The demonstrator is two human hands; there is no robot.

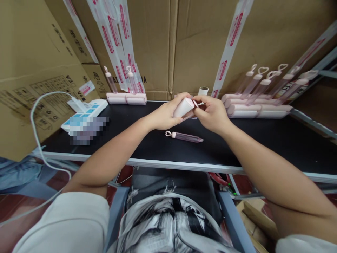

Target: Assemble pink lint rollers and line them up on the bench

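My left hand (166,114) is wrapped round a white cylinder with a pink end (182,108), held tilted above the black tabletop. At its pink end, the thumb and fingers of my right hand (213,113) pinch a small pale pink piece (195,104). Whether that piece touches the cylinder I cannot tell. Below both hands, a clear pinkish tube with a heart-shaped loop (185,136) lies flat on the table. Just behind my right hand stands a short white hollow tube (203,91), partly hidden by the fingers.
Several pink and white cylinders (243,111) lie stacked at the back right, with heart-loop tubes (252,86) upright by them. A smaller group of pink cylinders (136,98) sits back left. A power strip (91,108) with a white cable is left. Cardboard (150,45) walls the back.
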